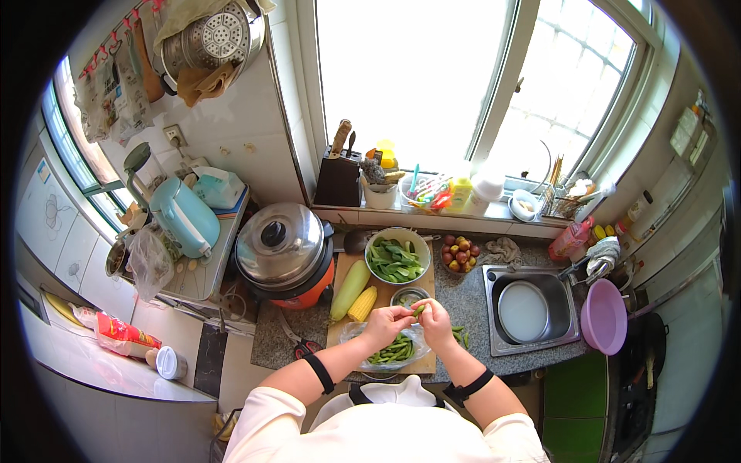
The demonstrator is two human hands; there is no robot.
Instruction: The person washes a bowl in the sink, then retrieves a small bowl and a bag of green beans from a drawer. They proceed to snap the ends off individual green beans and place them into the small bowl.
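Observation:
Between the fingertips of my left hand (388, 326) and my right hand (437, 325) is a green bean pod (418, 311), pinched from both sides. Just beyond it stands a small metal bowl (399, 295), partly covered by my fingers; its contents are too small to name. Below my hands an open clear plastic bag (370, 366) holds many more green pods (396, 351). It rests on a wooden cutting board (429, 363). Several loose pods (461, 335) lie on the granite counter beside my right hand.
A pale green gourd (350, 289), a corn cob (363, 304) and a bowl of leafy greens (396, 256) crowd the board. Scissors (304, 345) and an orange electric cooker (283, 254) sit left. Rightward are a fruit bowl (460, 254) and a sink (492, 341) containing a pale round basin.

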